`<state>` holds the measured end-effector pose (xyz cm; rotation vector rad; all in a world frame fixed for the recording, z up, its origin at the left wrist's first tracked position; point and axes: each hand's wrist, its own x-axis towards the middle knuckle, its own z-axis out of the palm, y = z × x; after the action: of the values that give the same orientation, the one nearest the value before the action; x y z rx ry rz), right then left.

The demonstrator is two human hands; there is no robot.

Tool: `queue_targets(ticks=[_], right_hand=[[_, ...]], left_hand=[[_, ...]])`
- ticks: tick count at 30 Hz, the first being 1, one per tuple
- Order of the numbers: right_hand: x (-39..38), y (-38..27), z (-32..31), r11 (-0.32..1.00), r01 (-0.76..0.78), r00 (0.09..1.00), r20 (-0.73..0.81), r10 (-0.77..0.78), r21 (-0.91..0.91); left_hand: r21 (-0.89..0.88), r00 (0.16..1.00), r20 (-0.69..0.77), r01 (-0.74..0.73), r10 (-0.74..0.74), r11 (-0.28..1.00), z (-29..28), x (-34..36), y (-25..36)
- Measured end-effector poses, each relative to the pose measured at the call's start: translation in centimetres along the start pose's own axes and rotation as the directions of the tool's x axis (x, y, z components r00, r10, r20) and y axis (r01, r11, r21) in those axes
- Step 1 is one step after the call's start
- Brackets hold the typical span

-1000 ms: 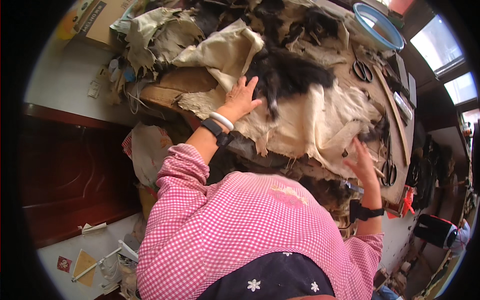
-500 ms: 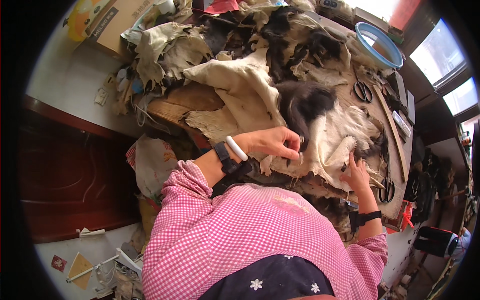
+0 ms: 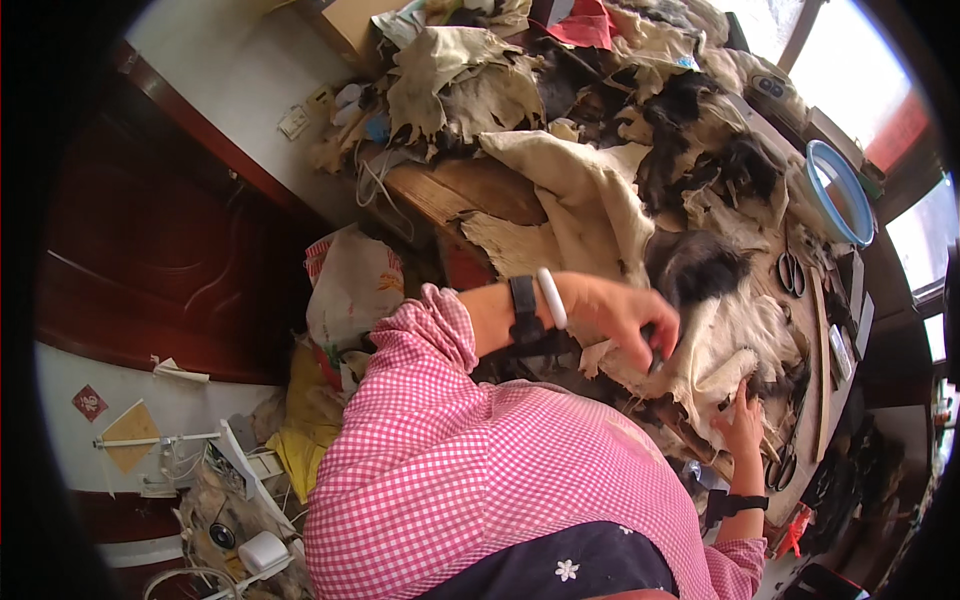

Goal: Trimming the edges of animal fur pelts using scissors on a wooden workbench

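A pale animal hide (image 3: 715, 345) with dark fur patches lies over the near right part of the work table. My left hand (image 3: 625, 318) is just above its left edge, the fingers curled inward. Something small may sit at the fingertips, but blur hides what it is. My right hand (image 3: 742, 428) rests on the hide's near edge, fingers stretched and thumb apart. Close by the right hand lies a pair of black-handled scissors (image 3: 781, 470). Another pair of scissors (image 3: 791, 272) is farther back. A larger cream hide (image 3: 590, 190) is folded up beyond my left hand.
Several hides (image 3: 465, 90) are heaped along the back. A blue basin (image 3: 817, 190) stands at the far right. A long wooden strip (image 3: 822, 370) runs down the table's right side. Left of the table are a white plastic bag (image 3: 355, 290) and a dark red door (image 3: 160, 250).
The view has swung left, so the table sits farther right in it. My left hand has shifted slightly across the hide's near left edge. My right hand stays at the hide's edge.
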<state>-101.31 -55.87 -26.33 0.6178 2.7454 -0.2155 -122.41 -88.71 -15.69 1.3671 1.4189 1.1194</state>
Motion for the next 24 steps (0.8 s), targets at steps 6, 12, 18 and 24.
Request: queue_targets(ticks=[6,12,18,24], right_hand=[[-0.2,0.7,0.8,0.999,-0.007,1.0,-0.019,0.007,-0.039],[-0.2,1.1,1.3,0.998,0.027,0.997,-0.065,-0.03,-0.051],[-0.6,0.5,0.8,1.0,0.009,0.998,-0.063,-0.011,-0.025],[0.1,0.3,0.6,1.0,0.003,0.999,-0.041,-0.004,-0.023]], left_hand=[[0.59,0.477,-0.678,-0.099,0.559,0.801,-14.1,-1.6,3.9],[0.564,0.253,-0.821,0.499,0.512,0.658,-21.8,-8.0,-10.2],[0.007,0.206,-0.947,0.781,-0.246,0.625,-15.2,-12.6,-18.6],[0.018,0.133,-0.988,0.592,-0.076,0.805,-15.7,-11.9,-18.4]])
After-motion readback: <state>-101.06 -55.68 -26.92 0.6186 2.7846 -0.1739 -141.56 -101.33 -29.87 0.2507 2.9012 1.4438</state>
